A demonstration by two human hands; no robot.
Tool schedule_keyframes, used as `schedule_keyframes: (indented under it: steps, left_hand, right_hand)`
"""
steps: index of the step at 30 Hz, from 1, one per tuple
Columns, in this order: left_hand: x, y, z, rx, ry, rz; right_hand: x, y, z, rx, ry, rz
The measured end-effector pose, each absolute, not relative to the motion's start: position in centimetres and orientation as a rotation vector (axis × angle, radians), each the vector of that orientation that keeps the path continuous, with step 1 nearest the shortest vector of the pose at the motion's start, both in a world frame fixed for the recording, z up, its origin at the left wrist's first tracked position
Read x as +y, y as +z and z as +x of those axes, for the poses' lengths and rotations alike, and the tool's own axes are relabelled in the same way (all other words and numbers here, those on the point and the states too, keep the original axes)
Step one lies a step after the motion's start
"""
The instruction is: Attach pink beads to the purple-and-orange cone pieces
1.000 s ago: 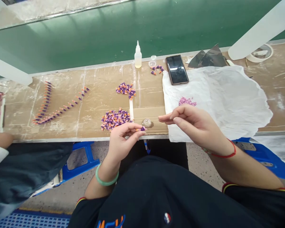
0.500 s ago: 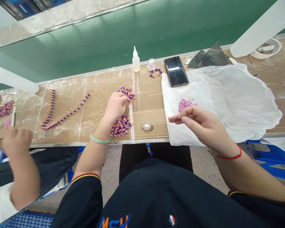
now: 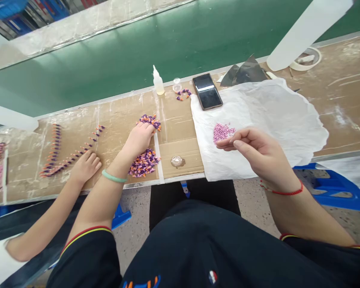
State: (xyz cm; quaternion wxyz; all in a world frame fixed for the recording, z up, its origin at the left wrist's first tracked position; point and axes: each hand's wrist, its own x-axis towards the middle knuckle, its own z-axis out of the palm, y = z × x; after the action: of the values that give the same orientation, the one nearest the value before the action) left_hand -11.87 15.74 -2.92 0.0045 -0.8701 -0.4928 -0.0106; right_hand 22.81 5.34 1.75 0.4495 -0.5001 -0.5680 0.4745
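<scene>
Now, left hand (image 3: 139, 138) at upper purple pile (image 3: 148, 119), grip hidden, cannot tell; right hand (image 3: 259, 154) over cloth (image 3: 273, 110), near beads (image 3: 221, 132), loosely curled, pinch unclear; lower pile (image 3: 144, 163) left of disc (image 3: 176, 161).

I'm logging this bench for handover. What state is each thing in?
Upper purple pile: heaped, partly covered.
Left hand: fingers at that pile.
Lower purple pile: heaped loose.
Pink beads: heaped loose.
Right hand: near them, grip unclear.
White sheet: spread, creased.
Phone: face up, screen dark.
Bottle: standing, some liquid inside.
Clear round dish: contents unclear.
Tape roll: lying flat.
Row of pieces: forming a V.
Co-worker's hand: palm down.
</scene>
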Motion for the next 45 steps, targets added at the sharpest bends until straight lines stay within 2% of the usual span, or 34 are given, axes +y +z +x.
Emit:
schedule_keyframes:
  steps: [12,17,24,27,29,35,45]
  left_hand:
    - [16.1,-1.2,-10.7,-1.477,0.203,-2.7]
    - [14.5,0.2,-11.4,-1.779,-0.193,-2.658]
    - [9.6,1.8,-10.3,-2.594,-1.132,-2.6]
    - [8.1,1.9,-9.4,-2.638,-1.393,-2.623]
    - [7.3,1.9,-8.9,-2.571,-1.468,-2.664]
    - [5.1,2.2,-8.1,-2.715,-1.392,-2.809]
    - [2.8,1.1,-5.7,-2.571,-1.966,-2.846]
  right_hand:
    - [4.1,0.4,25.3,-1.181,1.049,-1.298]
    - [4.3,-0.5,25.8,-1.265,0.873,-1.38]
    - [6.2,-4.1,26.0,-1.913,0.442,-1.46]
    - [7.1,-5.4,25.4,-1.997,0.381,-1.486]
    - [7.5,-6.0,25.0,-2.001,0.347,-1.519]
    - [8.3,-6.6,24.3,-2.009,0.323,-1.552]
    - [9.3,-6.7,23.7,-2.105,0.313,-1.539]
